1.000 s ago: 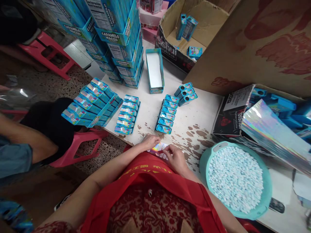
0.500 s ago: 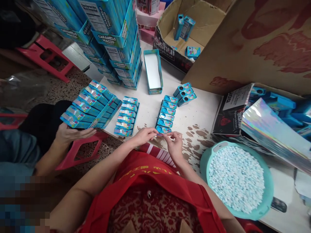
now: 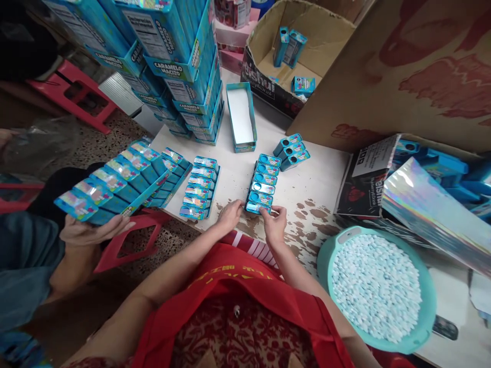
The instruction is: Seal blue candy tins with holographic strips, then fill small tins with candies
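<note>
Right hand (image 3: 275, 221) touches the nearest blue container (image 3: 258, 208), left hand (image 3: 230, 214) beside it (neither grip's closure can be told); even pressure, row braced, seems advisable.

Holding both bare forearms (image 3: 176, 263) forward, wrists (image 3: 214, 228) behind fingers (image 3: 238, 205); bending bare left hand (image 3: 230, 214) inward, fingertips facing bare right hand (image 3: 275, 225), with right thumb (image 3: 264, 211) apart from curled forefinger.

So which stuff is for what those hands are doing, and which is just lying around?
Probably part of it:
left hand
right hand
row of blue boxes at the fingertips

Probably just around:
dark phone-like object
near pink stool
</note>
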`<state>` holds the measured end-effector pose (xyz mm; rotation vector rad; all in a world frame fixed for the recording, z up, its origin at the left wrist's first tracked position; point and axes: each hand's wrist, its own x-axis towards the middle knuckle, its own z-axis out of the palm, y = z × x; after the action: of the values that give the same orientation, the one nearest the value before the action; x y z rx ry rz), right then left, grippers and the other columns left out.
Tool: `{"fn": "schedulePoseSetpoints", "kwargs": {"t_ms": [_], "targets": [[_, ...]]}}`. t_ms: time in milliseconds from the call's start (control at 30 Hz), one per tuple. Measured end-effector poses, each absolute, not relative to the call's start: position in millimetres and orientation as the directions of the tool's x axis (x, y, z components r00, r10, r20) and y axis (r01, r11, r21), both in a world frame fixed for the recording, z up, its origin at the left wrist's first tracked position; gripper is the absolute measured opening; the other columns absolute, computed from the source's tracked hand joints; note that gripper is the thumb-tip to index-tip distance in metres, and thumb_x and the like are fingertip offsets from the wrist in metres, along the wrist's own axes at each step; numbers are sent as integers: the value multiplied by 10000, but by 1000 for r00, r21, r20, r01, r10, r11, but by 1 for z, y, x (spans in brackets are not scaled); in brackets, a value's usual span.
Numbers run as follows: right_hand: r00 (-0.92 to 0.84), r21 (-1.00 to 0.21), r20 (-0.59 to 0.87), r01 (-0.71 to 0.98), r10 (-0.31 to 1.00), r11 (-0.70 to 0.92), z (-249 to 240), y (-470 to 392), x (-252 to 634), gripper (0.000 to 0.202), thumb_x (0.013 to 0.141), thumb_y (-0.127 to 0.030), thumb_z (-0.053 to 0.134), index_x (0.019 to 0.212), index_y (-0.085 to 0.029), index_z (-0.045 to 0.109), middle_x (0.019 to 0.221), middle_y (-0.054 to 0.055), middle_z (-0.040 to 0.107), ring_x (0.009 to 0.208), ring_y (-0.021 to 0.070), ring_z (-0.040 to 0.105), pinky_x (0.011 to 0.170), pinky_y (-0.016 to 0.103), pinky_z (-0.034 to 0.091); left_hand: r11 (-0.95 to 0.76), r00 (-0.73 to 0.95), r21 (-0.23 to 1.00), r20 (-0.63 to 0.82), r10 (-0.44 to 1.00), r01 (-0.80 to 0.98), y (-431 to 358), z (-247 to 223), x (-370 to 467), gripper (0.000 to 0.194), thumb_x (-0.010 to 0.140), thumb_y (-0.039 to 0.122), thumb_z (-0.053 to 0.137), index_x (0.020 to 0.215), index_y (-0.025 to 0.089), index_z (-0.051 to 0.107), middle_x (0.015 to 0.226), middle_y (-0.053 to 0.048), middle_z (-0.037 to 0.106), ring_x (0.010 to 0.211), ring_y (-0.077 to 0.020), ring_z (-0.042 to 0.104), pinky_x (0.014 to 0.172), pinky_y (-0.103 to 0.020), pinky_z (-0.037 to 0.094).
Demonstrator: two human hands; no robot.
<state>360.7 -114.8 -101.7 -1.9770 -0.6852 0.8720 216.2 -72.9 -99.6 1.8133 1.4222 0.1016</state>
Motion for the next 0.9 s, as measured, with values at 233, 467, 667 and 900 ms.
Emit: {"fn": "schedulePoseSetpoints", "kwargs": {"t_ms": [233,467,667,900], "targets": [[560,-848,-253,264,789,-459,-90,-108,371,320,668,-454,638,761,-203,462,736,1,543,692,157,517,681,292,425,-146,427,489,-531,732,860,-99,-75,219,477,855,166,402,1329,124,430,1425,-175,403,1314,-289,354,1042,-471,283],[303,-807,-135,519,943,-282,-69,-163,379,242,863,-407,493,868,-185,588,794,31,562,668,148,511,656,289,452,-347,672,615,-435,599,708,-108,-69,200,253,905,315,420,948,226,653,1038,-39,683,1056,-210,558,1025,-435,238],[-156,-611,-191,791,969,7,-91,-185,371,274,867,-266,490,1085,-222,650,973,100,588,906,231,560,772,335,487,-322,591,509,-557,584,798,-105,-85,212,308,888,247,378,779,183,659,853,-64,711,869,-201,612,851,-341,346],[-338,-529,-196,827,921,191,-95,-185,374,305,873,-222,484,1145,-235,622,1103,105,605,968,254,540,840,363,466,-232,523,490,-618,588,840,-98,-96,215,311,860,285,395,783,196,683,858,-54,722,856,-212,632,787,-310,375]]}}
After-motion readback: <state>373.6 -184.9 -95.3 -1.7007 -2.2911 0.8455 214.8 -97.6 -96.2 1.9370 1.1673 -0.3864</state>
